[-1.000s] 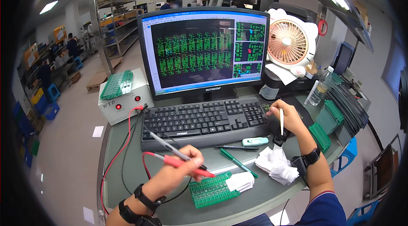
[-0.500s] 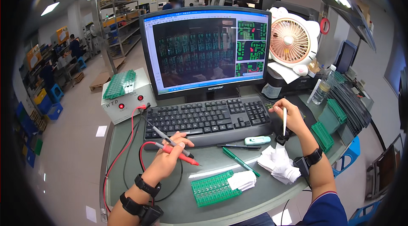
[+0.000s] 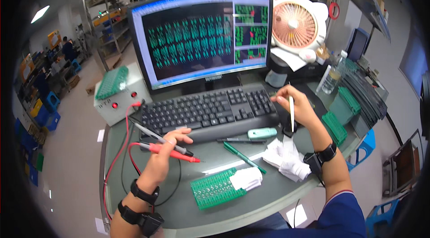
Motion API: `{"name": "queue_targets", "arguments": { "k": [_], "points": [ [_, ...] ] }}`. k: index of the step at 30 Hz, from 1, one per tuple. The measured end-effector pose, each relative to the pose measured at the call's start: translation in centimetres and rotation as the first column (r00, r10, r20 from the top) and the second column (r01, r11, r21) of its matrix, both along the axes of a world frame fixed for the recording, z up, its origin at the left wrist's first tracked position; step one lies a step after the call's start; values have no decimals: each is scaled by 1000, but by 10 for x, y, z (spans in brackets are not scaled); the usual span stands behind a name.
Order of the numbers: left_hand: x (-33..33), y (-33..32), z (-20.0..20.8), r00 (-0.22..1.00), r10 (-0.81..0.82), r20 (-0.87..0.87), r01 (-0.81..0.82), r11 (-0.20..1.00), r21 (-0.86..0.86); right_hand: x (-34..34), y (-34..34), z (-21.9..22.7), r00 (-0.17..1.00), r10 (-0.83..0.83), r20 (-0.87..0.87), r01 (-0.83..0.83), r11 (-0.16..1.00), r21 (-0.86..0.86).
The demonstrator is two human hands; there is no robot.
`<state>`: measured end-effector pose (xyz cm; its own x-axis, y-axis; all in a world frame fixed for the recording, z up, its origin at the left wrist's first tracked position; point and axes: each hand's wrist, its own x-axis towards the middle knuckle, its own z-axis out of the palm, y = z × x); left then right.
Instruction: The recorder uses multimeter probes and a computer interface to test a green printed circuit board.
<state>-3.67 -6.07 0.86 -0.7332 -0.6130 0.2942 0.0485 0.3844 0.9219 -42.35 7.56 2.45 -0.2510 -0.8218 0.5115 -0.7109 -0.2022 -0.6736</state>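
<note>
My left hand [image 3: 162,159] is closed around a red test probe [image 3: 174,152] and a grey-and-black test probe [image 3: 154,136]. Both tips point to the right above the desk, apart from the green circuit board panel [image 3: 212,189]. White folded paper [image 3: 247,179] covers the panel's right end. Beside the right end of the black keyboard [image 3: 210,111], my right hand [image 3: 298,106] has a thin white pen-like stick [image 3: 292,115] between its fingers, standing nearly upright. The thumb and forefinger reach toward the keyboard's edge; whether they pinch anything is unclear.
A monitor [image 3: 190,41] stands behind the keyboard, with a white box [image 3: 121,99] at its left and a fan [image 3: 295,25] at its right. A green marker [image 3: 244,157], crumpled paper [image 3: 286,159] and a water bottle [image 3: 335,74] are on the desk. Probe cables [image 3: 117,162] loop at left.
The whole view has shifted and tilted, so the desk sits further left and most things higher. The screen's board pattern looks brighter. Both hands keep their holds.
</note>
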Motion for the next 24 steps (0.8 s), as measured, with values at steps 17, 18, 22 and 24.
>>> {"name": "queue_targets", "arguments": {
  "k": [17,18,22,24],
  "points": [
    [-1,50,3,573,-796,193,797,597,95,133,34,11,604,677,-420,-568,736,368],
    [-1,51,4,576,-795,189,795,599,99,137,28,10,586,640,-496,-605,754,258],
    [-4,53,3,581,-776,247,780,617,103,133,23,9,604,690,-399,-674,709,206],
    [-4,53,3,587,-771,246,779,621,89,123,29,17,702,667,-250,-656,742,138]
  ]
}}
